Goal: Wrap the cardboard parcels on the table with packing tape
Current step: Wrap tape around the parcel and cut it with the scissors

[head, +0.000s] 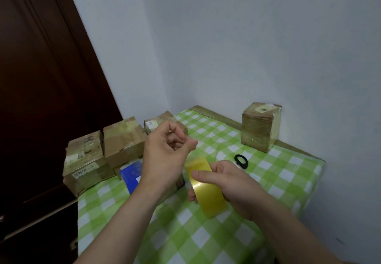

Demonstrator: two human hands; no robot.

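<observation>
Right hand [233, 187] grasps the tape roll [206, 189] above the middle of the table [206, 243], thumb laid across the outer face and fingers wrapped round the far side. The roll is wide, glossy and amber-yellow, with a light streak across its face; its upper end looks paler and part see-through. Left hand [165, 156] is raised just above and left of the roll, fingers curled inward with the thumb tip out toward the forefinger. Whether it pinches a clear tape end cannot be told. Three brown cardboard parcels [123, 140] stand in a row along the left edge, running to the far left corner. They carry printed labels and shiny tape patches, and the nearest is marked with a dark letter. A lone parcel [260, 126] stands upright at the far edge against the wall [247, 36], its sides glossy and a torn pale patch on top. Black scissors [241, 160] lie between that parcel and the right hand. A blue box [132, 176] lies beside the left row, partly hidden by the left wrist. The table has a green-and-white checked cover. A dark door [41, 78] stands to the left.
</observation>
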